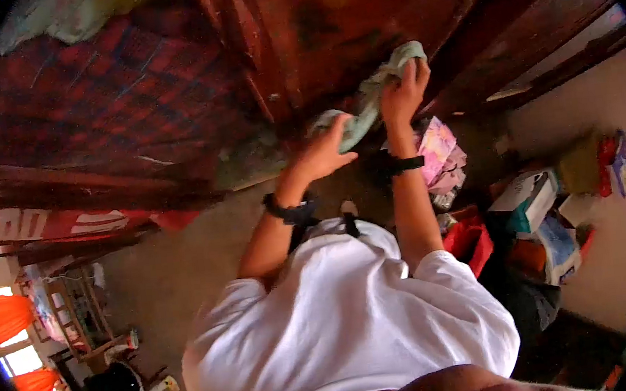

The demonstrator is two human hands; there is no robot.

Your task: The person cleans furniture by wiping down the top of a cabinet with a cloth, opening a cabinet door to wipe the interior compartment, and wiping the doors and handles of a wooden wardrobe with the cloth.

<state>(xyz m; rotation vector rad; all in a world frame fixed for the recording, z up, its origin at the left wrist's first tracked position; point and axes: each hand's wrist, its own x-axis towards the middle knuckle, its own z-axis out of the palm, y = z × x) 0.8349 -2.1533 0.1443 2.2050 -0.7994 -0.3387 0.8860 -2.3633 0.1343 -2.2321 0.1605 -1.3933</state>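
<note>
A pale green cloth [370, 104] stretches between my two hands, in front of a dark reddish-brown wooden panel [354, 8]. My right hand [405, 96] has its fingers closed over the cloth's upper right end, against the wood. At the lower left end, my left hand [320, 151] grips the cloth between fingers and thumb, slightly blurred. Each wrist wears a black band.
Left of the panel lies a dark red and blue checked blanket [127, 93]. Pink bundles [442, 155], a red bag [471, 244] and several boxes [531, 199] crowd the right side. Another person [112, 388] is low at the far left, near orange curtains [5, 318].
</note>
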